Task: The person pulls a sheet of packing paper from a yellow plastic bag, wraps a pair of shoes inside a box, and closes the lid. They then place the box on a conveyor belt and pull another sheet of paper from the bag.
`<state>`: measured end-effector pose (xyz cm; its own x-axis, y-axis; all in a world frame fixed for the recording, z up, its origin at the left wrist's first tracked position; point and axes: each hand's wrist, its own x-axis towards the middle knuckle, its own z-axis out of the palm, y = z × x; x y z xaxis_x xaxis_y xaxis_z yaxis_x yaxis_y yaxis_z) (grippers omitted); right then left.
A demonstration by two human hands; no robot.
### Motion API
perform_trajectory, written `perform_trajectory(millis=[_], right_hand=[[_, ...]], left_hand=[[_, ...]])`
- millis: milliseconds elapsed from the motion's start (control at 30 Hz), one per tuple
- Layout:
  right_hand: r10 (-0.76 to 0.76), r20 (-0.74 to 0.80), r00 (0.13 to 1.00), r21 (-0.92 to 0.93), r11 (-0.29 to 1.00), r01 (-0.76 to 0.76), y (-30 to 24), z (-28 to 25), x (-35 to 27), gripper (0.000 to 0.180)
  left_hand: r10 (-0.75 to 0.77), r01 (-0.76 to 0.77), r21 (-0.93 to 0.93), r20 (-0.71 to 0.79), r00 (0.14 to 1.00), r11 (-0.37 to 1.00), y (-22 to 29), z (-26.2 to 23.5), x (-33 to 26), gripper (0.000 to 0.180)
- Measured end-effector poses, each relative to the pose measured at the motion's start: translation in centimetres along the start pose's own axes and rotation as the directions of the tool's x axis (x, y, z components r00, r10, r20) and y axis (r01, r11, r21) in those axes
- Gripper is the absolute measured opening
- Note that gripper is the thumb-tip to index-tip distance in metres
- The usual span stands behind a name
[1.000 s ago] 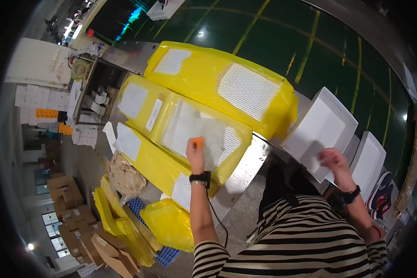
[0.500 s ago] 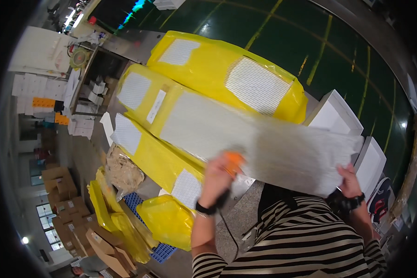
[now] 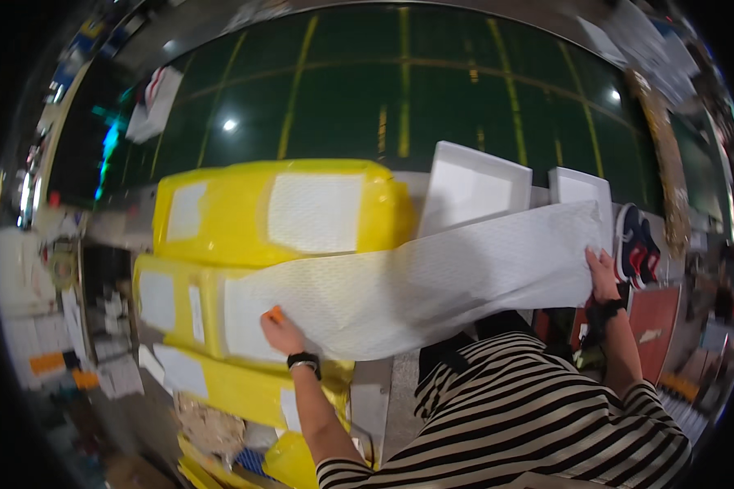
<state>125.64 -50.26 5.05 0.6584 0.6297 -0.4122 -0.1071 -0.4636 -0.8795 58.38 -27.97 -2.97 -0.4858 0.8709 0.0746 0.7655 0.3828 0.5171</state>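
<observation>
A long, thin white sheet [image 3: 465, 265] with a faint pattern stretches across in front of me, sagging in the middle. My right hand [image 3: 603, 275] pinches its right end between thumb and fingers. At the sheet's left part, my left hand [image 3: 284, 332] is closed around a small orange tool [image 3: 275, 313], only partly visible; its kind I cannot make out. Below that hand lies a yellow-wrapped bundle [image 3: 208, 306], cut open over a stack of white sheets. Another yellow bundle [image 3: 253, 173] with white windows lies behind it.
Beyond the sheet stand two open white boxes [image 3: 475, 213] [image 3: 579, 186]. A pair of dark shoes [image 3: 634, 248] with red and white trim rests at the right. The green surface [image 3: 342, 90] with yellow lines runs along the back. Crumpled brown paper [image 3: 210, 425] lies at the lower left.
My view has turned to the right. The sheet is now stretched out beyond the bundle's right end, over the boxes' near side. Both hands still hold what they held.
</observation>
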Motion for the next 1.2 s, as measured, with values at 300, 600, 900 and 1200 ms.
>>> perform_trajectory(millis=[300, 600, 900, 1200], right_hand=[[-0.088, -0.357, 0.930, -0.173, 0.984, 0.027, 4.2, -5.2, 3.0, 0.033], [-0.167, -0.607, 0.777, -0.218, 0.975, 0.039, 6.3, -8.0, 1.5, 0.046], [-0.066, -0.408, 0.911, -0.618, 0.754, -0.222, 4.8, -7.3, 2.8, 0.052], [-0.471, -0.027, 0.882, -0.170, 0.872, 0.460, 2.8, 13.0, -3.9, 0.092]], left_hand=[[0.429, -0.403, -0.236, 0.070, 0.900, 0.884, 19.7, 0.1, 9.0, 0.027], [0.468, -0.473, -0.432, -0.125, 0.875, 0.768, 26.7, 3.0, 11.5, 0.027], [0.429, -0.519, 0.145, 0.402, 0.809, 0.842, 23.6, 6.6, 15.4, 0.046], [0.653, -0.685, 0.069, 0.246, 0.716, 0.725, 23.3, 8.0, 14.3, 0.051]])
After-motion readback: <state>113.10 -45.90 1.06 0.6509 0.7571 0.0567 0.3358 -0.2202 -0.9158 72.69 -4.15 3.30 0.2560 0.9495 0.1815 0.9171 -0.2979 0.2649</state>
